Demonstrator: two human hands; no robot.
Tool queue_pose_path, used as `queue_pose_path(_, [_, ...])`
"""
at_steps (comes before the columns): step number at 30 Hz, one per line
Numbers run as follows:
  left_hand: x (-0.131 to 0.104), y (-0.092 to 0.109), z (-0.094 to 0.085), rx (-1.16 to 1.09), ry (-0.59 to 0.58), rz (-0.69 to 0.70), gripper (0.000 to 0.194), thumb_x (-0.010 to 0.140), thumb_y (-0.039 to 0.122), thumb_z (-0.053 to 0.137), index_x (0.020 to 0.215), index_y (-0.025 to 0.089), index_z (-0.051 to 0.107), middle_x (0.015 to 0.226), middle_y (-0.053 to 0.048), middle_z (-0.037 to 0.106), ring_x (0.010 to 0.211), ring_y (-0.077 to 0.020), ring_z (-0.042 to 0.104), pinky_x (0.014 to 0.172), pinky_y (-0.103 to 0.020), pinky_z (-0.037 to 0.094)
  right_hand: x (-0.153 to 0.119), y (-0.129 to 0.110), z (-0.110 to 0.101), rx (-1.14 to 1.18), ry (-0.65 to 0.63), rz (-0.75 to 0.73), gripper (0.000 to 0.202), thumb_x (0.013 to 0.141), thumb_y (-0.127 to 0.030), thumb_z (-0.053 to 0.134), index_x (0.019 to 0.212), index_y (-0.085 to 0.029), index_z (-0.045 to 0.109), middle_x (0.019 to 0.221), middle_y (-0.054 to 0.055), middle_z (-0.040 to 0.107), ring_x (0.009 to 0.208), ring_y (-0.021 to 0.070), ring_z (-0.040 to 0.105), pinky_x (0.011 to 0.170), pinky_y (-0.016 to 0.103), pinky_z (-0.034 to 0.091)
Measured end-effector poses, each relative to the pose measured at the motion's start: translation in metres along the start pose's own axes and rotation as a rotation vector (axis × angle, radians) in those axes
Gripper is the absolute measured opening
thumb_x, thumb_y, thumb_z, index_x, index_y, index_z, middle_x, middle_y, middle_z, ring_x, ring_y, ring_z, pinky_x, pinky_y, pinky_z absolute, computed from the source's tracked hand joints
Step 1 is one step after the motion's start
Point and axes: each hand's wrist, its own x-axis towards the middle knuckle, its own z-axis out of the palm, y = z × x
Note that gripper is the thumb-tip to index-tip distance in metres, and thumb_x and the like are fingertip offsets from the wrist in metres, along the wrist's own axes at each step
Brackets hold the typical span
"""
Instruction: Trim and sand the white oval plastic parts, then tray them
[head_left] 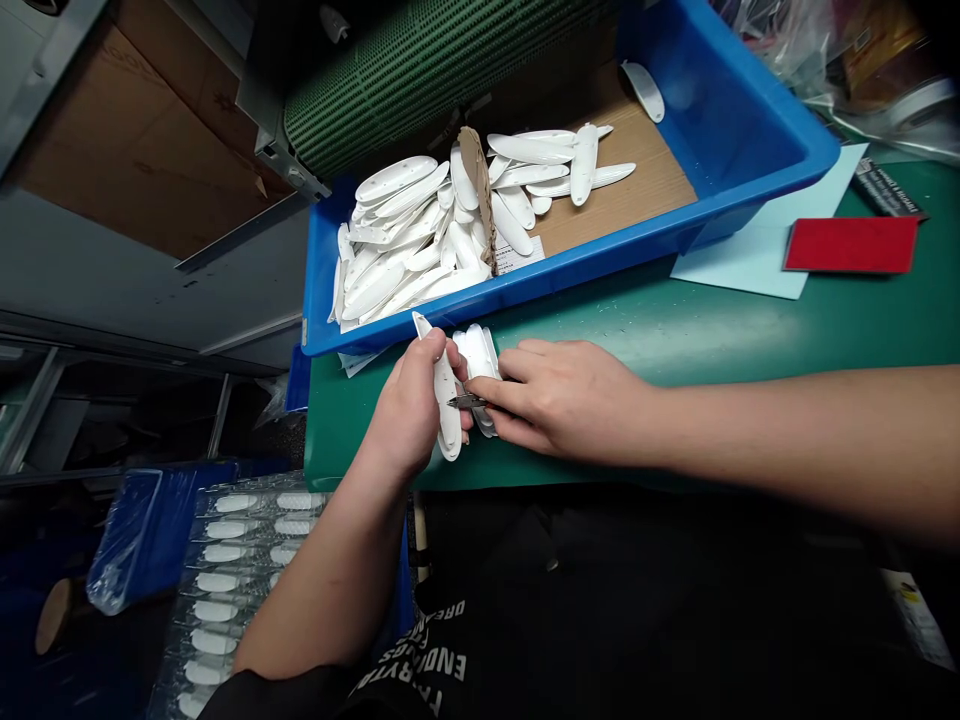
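My left hand (411, 405) grips a long white plastic oval part (444, 385) upright near the front edge of the green table (675, 320). My right hand (559, 395) pinches a small metal blade tool (466, 402) whose tip touches the side of that part. Behind the fingers lies a small stack of the same white parts (480, 352) on the table. A blue bin (720, 110) just beyond holds a pile of white oval parts (405, 240) on its left side, split by a cardboard divider (480, 195), with a few more parts (547, 160) on the cardboard floor.
A green perforated conveyor belt (420, 60) ends above the bin. A red card (851, 245) and pale blue sheet (757, 255) lie at right. Clear trays with white parts (225, 560) and a plastic-wrapped blue bin (142, 530) sit below left.
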Motion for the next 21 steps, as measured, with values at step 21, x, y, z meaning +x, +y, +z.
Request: queue_pose_path(21, [-0.001,-0.003,-0.011,0.533,0.272,0.295,0.033,0.097,0.05,0.065,0.082,0.02,0.064,0.073,0.001,0.061,0.065,-0.0153,0.052,0.059,-0.025,0.041,0.001,-0.003,-0.004,-0.044,-0.057,0.031,0.031,0.108,-0.038,0.052,0.119,-0.017,0.072,0.095,0.01,0.063,0.084,0.0233,0.051,0.064,0.036,0.023])
